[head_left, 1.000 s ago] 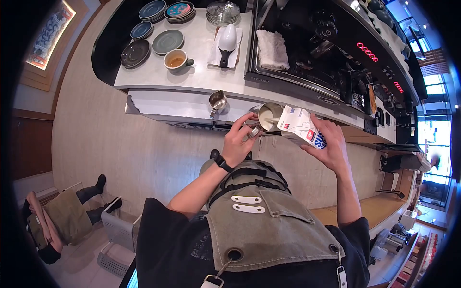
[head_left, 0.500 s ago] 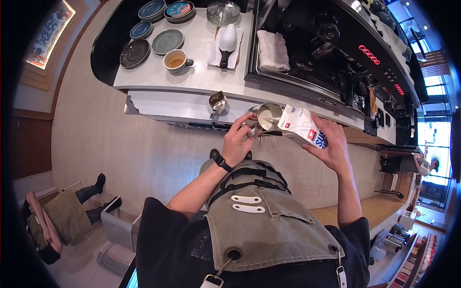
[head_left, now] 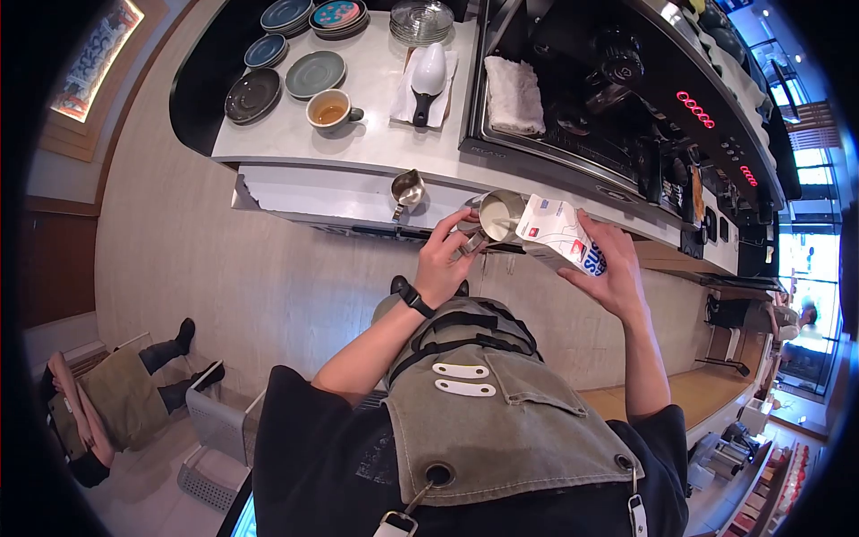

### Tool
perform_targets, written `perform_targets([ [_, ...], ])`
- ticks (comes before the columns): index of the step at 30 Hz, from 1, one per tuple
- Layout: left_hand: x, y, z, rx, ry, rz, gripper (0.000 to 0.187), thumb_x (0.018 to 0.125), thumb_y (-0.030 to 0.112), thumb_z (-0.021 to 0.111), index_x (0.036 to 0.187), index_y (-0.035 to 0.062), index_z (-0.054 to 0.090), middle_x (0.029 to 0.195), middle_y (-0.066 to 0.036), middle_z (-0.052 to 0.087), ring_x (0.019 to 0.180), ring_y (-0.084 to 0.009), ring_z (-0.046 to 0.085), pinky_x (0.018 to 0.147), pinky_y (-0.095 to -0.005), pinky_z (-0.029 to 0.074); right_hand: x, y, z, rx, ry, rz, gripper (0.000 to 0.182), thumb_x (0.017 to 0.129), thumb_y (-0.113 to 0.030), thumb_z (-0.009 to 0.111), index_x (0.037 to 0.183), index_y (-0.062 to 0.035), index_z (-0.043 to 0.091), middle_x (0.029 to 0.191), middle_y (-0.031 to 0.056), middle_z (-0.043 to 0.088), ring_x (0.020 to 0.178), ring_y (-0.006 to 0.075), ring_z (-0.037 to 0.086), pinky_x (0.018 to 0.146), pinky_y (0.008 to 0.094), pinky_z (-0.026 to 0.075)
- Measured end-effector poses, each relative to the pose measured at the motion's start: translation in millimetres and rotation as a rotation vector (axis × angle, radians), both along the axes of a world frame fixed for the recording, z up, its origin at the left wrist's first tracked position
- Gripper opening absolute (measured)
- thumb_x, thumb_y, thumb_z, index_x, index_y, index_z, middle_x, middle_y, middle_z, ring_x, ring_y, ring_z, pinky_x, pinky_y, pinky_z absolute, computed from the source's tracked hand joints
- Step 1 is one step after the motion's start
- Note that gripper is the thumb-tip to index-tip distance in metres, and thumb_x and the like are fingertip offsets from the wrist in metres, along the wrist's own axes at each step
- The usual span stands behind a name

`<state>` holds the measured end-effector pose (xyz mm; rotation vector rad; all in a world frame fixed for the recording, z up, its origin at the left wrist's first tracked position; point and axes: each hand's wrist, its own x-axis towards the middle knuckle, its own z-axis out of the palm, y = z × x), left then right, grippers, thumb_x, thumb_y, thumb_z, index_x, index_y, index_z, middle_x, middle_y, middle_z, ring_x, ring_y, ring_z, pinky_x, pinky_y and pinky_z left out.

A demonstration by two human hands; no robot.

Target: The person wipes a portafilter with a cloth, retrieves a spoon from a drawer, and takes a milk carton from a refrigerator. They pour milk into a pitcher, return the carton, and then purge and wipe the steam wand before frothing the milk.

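Two hands at work, both mine, held out over the counter edge (head_left: 358,179); left hand (head_left: 445,258) wrapped around the handle of a steel milk jug (head_left: 497,217), wrist carrying a black watch (head_left: 412,300); right hand (head_left: 608,268) clasped about a white milk carton (head_left: 559,234), tipped with its spout at the jug's rim; jug already showing pale milk inside, held just in front of the espresso machine (head_left: 626,98). One smaller steel pitcher (head_left: 406,189) standing on the counter edge, just beside the jug on its left. One cup of coffee (head_left: 329,109) further back on the white top, near four loose saucers (head_left: 315,74) and stacked plates; one folded cloth (head_left: 514,94) lying on the machine's tray. One grey-green apron (head_left: 483,421) below; one seated person (head_left: 98,403) at lower left, well apart.
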<state>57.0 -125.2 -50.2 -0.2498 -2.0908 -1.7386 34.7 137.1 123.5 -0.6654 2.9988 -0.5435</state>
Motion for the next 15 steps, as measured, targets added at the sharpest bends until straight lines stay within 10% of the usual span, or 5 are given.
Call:
perform_targets([
  [15, -11.4, 16.5, -35.4, 0.006, -0.071, 0.126, 0.025, 0.086, 0.004, 0.082, 0.083, -0.002, 0.057, 0.138, -0.016, 0.059, 0.124, -0.0313, 0.063, 0.085, -0.0349, 0.057, -7.8, 9.1, -107.2, -0.601, -0.257, -0.239, 0.107, 0.066, -0.027, 0.099, 0.15, -0.0011, 0.037, 0.139, 0.0175, 0.057, 0.131, 0.0284, 0.057, 0.112, 0.0406, 0.045],
])
